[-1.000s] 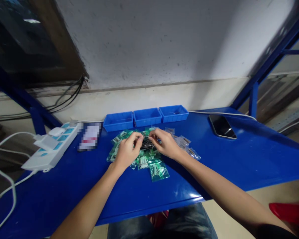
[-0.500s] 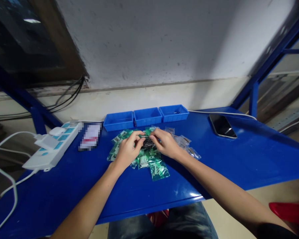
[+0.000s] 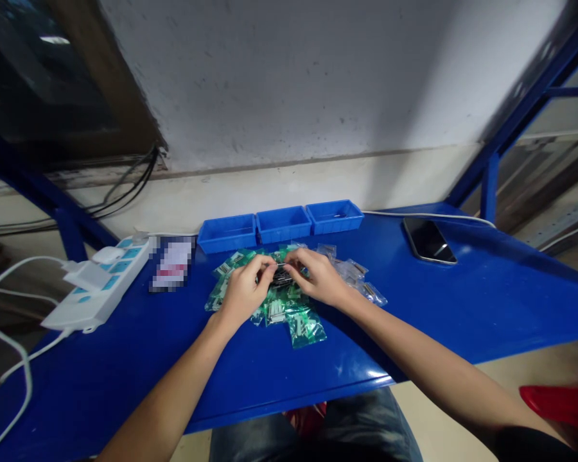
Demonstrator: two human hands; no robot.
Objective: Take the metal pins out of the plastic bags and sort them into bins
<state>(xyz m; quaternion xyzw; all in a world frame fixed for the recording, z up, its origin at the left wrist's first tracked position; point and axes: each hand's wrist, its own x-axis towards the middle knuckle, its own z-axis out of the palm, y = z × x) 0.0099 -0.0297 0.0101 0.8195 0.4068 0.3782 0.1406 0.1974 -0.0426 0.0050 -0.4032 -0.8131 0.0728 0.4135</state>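
Note:
My left hand (image 3: 247, 287) and my right hand (image 3: 319, 277) face each other over a pile of small packets. Thumb and forefinger of each are closed on opposite ends of a thin, short metal piece (image 3: 280, 264), too small to tell if it is a screw or a pin. Below the fingertips lies a heap of dark, slender metal pieces (image 3: 282, 280), partly hidden by the hands. Around the heap are green-tinted clear plastic packets (image 3: 307, 327) with white and metal pieces inside. Clear packets (image 3: 354, 271) without the green tint lie by my right hand.
Three blue bins (image 3: 283, 224) stand in a row along the back of the blue table (image 3: 366, 346); the right one has a few small pieces. At left are a white power strip (image 3: 89, 292) with cables and a blurred-out card (image 3: 172, 264). A phone (image 3: 429, 242) lies at right.
The metal piece between my fingertips shows more plainly now, and my right fingers have shifted slightly. The whole view has moved a little; the packets and bins stay in place.

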